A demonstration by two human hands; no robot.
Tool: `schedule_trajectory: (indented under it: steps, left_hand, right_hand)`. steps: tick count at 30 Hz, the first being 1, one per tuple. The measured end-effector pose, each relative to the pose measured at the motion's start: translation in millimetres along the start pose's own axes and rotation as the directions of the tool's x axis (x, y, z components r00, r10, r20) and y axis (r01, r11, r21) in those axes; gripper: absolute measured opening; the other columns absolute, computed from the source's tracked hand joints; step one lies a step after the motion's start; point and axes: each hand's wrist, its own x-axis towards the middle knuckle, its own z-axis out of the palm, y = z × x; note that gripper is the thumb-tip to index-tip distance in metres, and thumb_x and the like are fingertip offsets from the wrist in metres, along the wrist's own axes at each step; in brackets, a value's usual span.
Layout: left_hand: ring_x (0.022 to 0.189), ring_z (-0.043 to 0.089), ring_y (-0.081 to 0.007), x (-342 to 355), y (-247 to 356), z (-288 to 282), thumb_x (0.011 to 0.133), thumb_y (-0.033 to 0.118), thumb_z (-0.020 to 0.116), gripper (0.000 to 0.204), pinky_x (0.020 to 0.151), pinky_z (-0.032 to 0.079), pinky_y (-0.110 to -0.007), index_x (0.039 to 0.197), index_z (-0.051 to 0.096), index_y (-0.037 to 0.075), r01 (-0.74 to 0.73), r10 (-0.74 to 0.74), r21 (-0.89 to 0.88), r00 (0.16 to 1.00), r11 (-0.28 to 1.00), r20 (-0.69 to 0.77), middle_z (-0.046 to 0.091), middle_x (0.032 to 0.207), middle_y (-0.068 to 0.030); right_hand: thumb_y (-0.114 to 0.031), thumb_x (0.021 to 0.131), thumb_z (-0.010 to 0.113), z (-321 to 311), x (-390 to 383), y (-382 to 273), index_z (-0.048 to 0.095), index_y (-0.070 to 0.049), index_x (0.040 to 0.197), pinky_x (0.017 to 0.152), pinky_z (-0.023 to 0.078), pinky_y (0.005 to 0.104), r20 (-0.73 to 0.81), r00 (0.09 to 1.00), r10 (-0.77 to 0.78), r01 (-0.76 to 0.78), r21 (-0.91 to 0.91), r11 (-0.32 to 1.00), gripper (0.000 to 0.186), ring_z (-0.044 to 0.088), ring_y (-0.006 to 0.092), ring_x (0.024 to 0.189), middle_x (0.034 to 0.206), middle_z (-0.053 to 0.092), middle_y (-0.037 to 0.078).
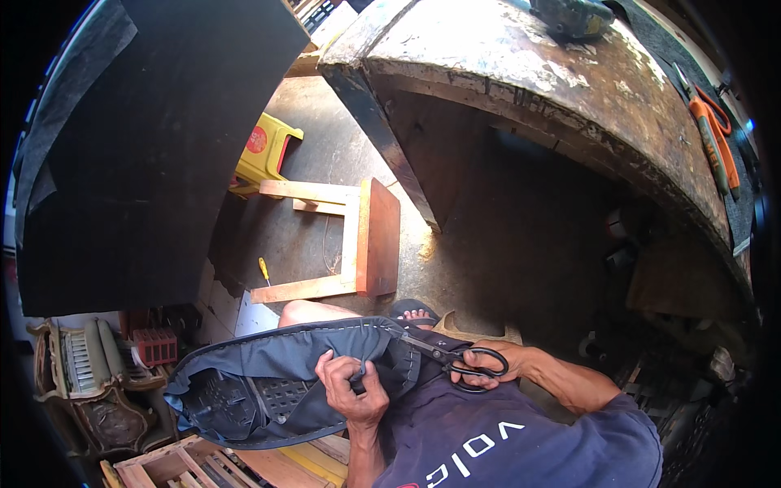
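Note:
Across my lap lies a motorcycle seat [281, 398], its underside turned up, with a black plastic base showing inside. Dark blue-grey cover fabric [285, 355] folds over its rim, and a line of staples runs along the edge. My left hand [352, 389] is closed on a fold of this fabric near the middle of the seat. In my right hand [496, 366] is a pair of black-handled scissors [486, 363], my fingers through the loops. The blades point left and reach the fabric at the seat's right end.
A worn workbench [521, 77] curves overhead, bearing orange-handled scissors [716, 146] and a dark tool [573, 18]. A wooden stool [378, 236] lies tipped on the floor beside a yellow screwdriver [263, 269] and a yellow plastic stool [272, 150]. Black sheet material [146, 154] hangs left; wooden slats [183, 464] stand lower left.

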Motion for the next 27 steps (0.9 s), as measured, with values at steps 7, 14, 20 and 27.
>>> schedule_trajectory:
  steps: [7,14,20,27]
  left_hand:
    - [0.076,0.059,-0.0246,-4,5,-9,0.086,0.001,0.069,0.018,0.103,0.046,-0.055,0.091,0.053,0.007,-0.015,0.015,-0.036,1.000,0.999,0.018,0.059,0.081,-0.0075]
    - [0.076,0.061,-0.0238,-9,3,-10,0.086,0.002,0.071,0.021,0.102,0.046,-0.055,0.093,0.052,0.008,-0.027,0.027,-0.060,1.000,0.998,-0.005,0.058,0.082,-0.0060]
    - [0.073,0.059,-0.0244,-16,8,-14,0.085,0.005,0.066,0.018,0.102,0.046,-0.054,0.089,0.049,0.008,-0.028,0.033,-0.128,0.999,0.991,0.034,0.057,0.078,-0.0072]
    - [0.078,0.063,-0.0240,-33,12,-19,0.084,0.009,0.073,0.021,0.100,0.047,-0.054,0.090,0.053,0.010,-0.014,0.017,-0.132,1.000,0.991,0.026,0.061,0.083,-0.0052]
  right_hand:
    - [-0.079,0.088,0.061,-1,3,7,0.057,0.008,0.132,0.070,0.048,0.0268,0.146,0.989,-0.018,0.008,0.065,0.998,0.098,0.052,0.0113,0.084,0.101,0.056,0.005]
    - [-0.081,0.088,0.060,-11,5,-13,0.058,0.009,0.129,0.063,0.045,0.0234,0.121,0.989,0.088,-0.081,-0.066,0.995,0.100,0.051,0.0100,0.074,0.089,0.056,0.003]
    - [-0.065,0.095,0.068,-5,-5,-39,0.061,0.012,0.131,0.061,0.045,0.0223,0.089,0.992,0.093,-0.085,-0.090,0.992,0.086,0.059,0.0102,0.077,0.095,0.063,0.004]
    - [-0.046,0.108,0.060,-6,-3,-62,0.064,0.007,0.122,0.058,0.044,0.0228,0.128,0.971,0.204,-0.183,-0.160,0.970,0.055,0.052,0.0058,0.070,0.082,0.056,-0.001]
